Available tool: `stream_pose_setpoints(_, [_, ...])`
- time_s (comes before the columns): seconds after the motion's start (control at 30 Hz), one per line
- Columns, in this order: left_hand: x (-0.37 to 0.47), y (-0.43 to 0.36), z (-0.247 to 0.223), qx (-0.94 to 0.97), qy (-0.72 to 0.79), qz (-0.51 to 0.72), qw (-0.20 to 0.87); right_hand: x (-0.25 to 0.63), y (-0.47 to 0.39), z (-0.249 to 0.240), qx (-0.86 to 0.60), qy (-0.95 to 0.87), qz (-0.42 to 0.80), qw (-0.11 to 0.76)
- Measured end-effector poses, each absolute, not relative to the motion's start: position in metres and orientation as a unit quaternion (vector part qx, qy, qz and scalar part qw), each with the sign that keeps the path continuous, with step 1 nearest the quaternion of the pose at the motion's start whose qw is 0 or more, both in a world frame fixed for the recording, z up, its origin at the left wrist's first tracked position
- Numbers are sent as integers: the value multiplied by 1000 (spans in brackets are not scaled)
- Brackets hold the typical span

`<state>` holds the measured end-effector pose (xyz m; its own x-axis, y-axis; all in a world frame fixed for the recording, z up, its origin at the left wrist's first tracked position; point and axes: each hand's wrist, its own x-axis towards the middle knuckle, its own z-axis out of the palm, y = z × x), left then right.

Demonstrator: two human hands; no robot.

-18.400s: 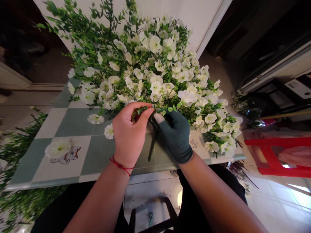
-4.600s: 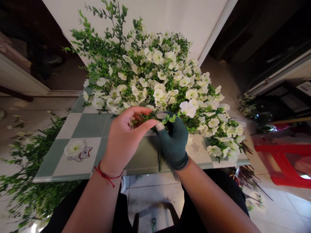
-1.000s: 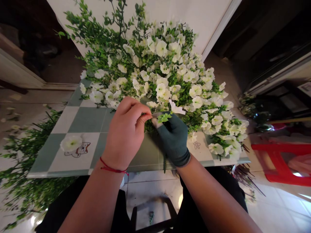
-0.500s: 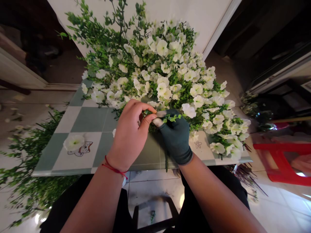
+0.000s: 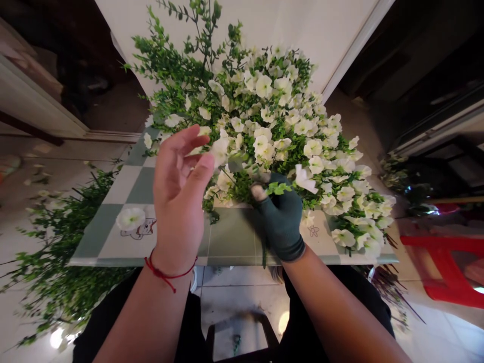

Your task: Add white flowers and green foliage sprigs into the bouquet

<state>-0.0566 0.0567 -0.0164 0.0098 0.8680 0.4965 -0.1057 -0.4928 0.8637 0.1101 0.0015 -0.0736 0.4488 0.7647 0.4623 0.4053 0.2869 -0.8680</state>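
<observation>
My left hand (image 5: pixel 179 186), bare with a red cord bracelet (image 5: pixel 166 275), is raised with its fingers apart and slightly curled. White flowers (image 5: pixel 220 151) show just past its fingertips; I cannot tell if they touch. My right hand (image 5: pixel 282 217) wears a dark green glove with bare thumb and finger tips. It pinches a leafy flower stem (image 5: pixel 279 188), its small leaves lying over the glove. A white bloom (image 5: pixel 305 179) tilts sideways beside the knuckles. Below the glove a green stem end (image 5: pixel 264 256) hangs by the table edge.
White flowers and greenery (image 5: pixel 264 116) are heaped across the back of the checked table (image 5: pixel 141 184). A loose bloom (image 5: pixel 130 219) lies at the left. More greenery (image 5: pixel 68 242) stands left on the floor; a red stool (image 5: pixel 442 262) is at right.
My left hand has left the right fingertips, moved left and up, and opened. My right hand keeps its pinch on the stem. The bloom beside it has turned. The whole view has shifted slightly.
</observation>
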Motion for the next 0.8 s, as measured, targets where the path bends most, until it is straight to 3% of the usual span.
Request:
stream_pose_setpoints(0.17, [-59, 54, -16, 554, 396, 615, 398, 104, -7, -77, -597, -464, 58, 652])
stream_pose_setpoints(0.27, [-60, 48, -9, 587, 443, 501, 457, 100, -8, -73, -592, -423, 22, 686])
stream_pose_setpoints(0.47, [-56, 34, 1, 714, 382, 243, 534, 102, -3, -66, -588, -322, 19, 741])
stream_pose_setpoints(0.6, [-40, 33, -18, 708, 445, 259, 483, 103, -3, -71, -579, -296, 54, 758])
stream_pose_setpoints(0.8, [-24, 36, -29, 670, 449, 297, 512, 102, 0, -75, -545, -331, 93, 765])
